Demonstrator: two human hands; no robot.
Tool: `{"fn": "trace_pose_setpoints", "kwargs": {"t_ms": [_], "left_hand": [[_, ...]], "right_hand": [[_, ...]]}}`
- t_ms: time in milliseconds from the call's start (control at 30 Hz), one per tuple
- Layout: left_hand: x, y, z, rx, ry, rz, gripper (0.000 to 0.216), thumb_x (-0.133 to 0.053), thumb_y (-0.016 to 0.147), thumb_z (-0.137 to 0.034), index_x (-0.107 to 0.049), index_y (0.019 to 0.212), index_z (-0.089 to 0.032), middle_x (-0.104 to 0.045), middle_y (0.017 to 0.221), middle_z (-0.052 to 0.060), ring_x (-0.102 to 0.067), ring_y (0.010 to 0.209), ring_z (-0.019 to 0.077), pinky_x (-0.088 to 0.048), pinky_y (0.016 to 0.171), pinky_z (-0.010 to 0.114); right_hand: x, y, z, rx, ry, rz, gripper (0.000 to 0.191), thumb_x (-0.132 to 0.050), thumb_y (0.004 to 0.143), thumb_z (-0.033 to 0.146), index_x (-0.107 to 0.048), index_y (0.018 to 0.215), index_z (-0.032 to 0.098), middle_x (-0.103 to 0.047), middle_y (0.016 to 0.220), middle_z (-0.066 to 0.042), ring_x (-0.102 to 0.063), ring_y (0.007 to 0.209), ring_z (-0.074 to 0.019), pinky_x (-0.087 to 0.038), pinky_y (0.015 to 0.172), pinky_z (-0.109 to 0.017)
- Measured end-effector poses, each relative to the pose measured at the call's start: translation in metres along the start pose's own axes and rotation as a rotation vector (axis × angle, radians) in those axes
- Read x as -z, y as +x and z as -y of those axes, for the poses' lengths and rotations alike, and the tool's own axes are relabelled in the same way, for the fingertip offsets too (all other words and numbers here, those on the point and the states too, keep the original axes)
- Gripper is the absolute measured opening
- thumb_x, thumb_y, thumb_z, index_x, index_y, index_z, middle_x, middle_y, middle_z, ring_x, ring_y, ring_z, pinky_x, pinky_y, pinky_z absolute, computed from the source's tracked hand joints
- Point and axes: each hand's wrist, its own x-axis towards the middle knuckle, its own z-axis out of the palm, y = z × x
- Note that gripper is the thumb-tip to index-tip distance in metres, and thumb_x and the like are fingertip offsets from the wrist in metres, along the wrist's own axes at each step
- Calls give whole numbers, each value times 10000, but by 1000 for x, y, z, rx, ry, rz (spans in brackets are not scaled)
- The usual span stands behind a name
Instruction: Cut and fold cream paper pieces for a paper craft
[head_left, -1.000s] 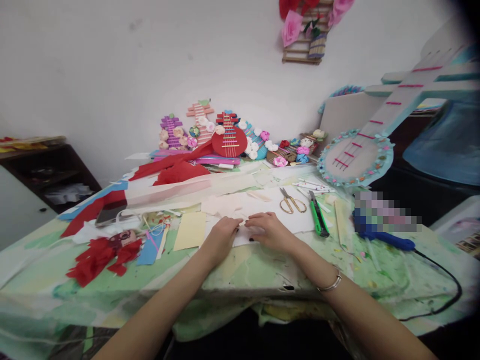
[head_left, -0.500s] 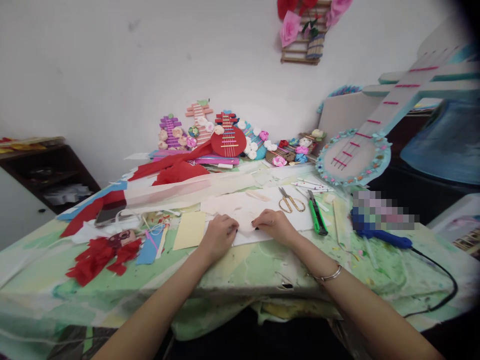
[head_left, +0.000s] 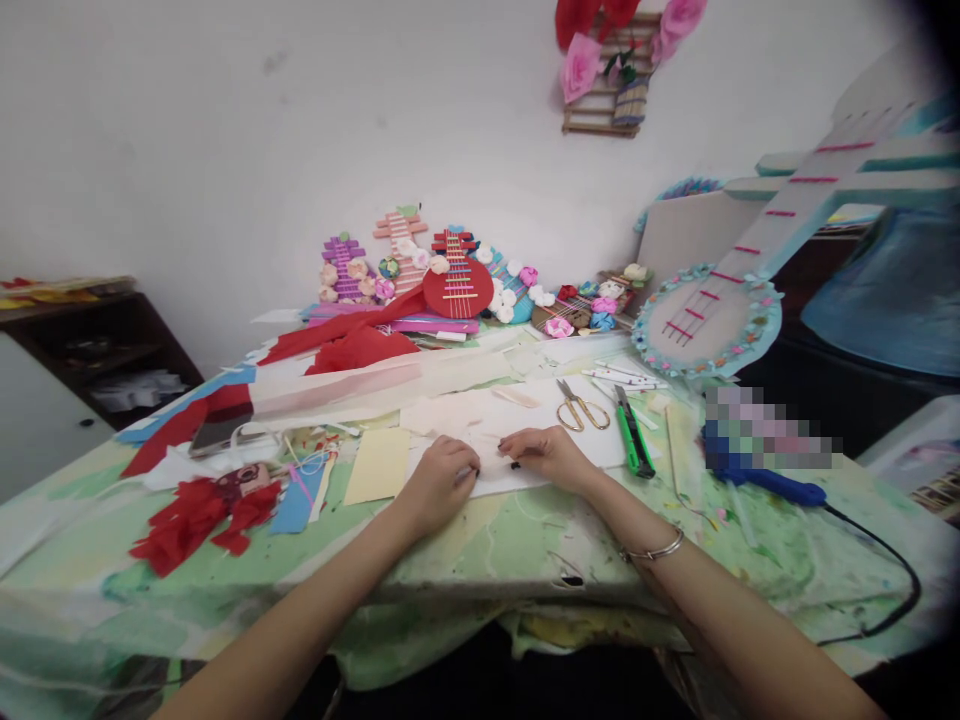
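A person's two bare hands rest together on a white sheet at the middle of a green, paint-stained table. The left hand is curled, fingertips pressed down on the sheet's near edge; the right hand lies flat just beside it, fingers close together, tips on a small pale paper piece between the two hands. The piece looks flat and unshaped, so the work seems at an early stage, though its detail is too small to tell. Just right of the sheet lie gold scissors and a green knife, untouched. Left of the sheet is a yellow card, then red scraps. Behind the sheet stand small paper guitars. The table's near edge runs just under the wrists, with bare tabletop either side.
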Motion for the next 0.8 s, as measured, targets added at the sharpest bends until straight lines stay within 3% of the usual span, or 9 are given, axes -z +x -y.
{"fn": "trace_pose_setpoints", "kwargs": {"t_ms": [133,233,500,633,800], "left_hand": [[1,10,-4,-6,142,92,143,-460,767,-95,-588,765,-159,-607,761,66,-539,775,199,-439,713,328],[2,23,-1,-11,166,196,153,-445,781,-119,-592,750,-148,-590,706,65,-536,720,198,-423,679,319],[12,38,19,12,-156,350,154,-544,677,-69,-640,749,-167,-642,706,-18,-552,632,99,-419,592,185],[16,31,25,99,-313,332,163,-545,662,-71,-656,750,-151,-617,689,-10,-499,598,95,-380,546,188],[17,29,25,97,-382,385,198,-524,675,-66,-673,779,-144,-632,726,11,-520,654,113,-392,602,206]], "right_hand": [[1,-1,6,85,-151,-25,211,-604,716,102,-681,878,215,-663,1052,-53,-547,1095,-180,-421,953,-374],[3,-1,9,97,-206,-20,155,-617,735,117,-687,833,215,-688,986,-42,-528,1082,-174,-439,922,-355],[7,0,8,48,-216,-6,227,-550,719,34,-697,805,183,-674,841,-39,-601,832,-154,-474,803,-305],[7,-1,9,61,-240,-3,259,-527,716,9,-697,811,180,-666,850,-41,-588,837,-156,-455,811,-302],[8,-2,13,140,-259,38,264,-525,712,-16,-677,791,185,-666,858,-41,-530,902,-178,-428,833,-316]]}}
